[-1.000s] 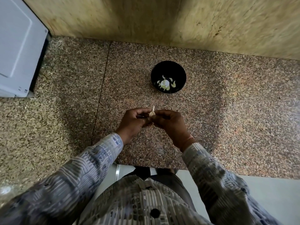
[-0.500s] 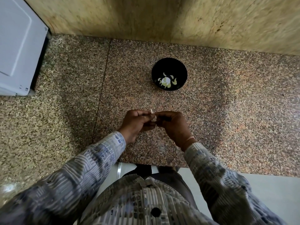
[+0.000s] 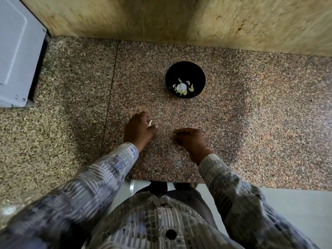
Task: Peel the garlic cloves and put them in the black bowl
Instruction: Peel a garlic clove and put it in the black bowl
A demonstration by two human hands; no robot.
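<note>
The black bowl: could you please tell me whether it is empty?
Not empty: pale garlic pieces lie at the bottom of the black bowl.

We record one bench [image 3: 251,123] of speckled pink-brown granite, with a straight seam [image 3: 111,97] running from far edge to near edge, left of centre. Along its far edge stands a beige stone wall [image 3: 125,17]. A white appliance [image 3: 16,56] sits at the far left corner. Past the near edge lies a pale floor [image 3: 296,212]. The light is dim.

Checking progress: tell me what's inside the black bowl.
Inside the black bowl lie several pale garlic cloves, clustered toward its near side. Anything beneath the pile is hidden.
</note>
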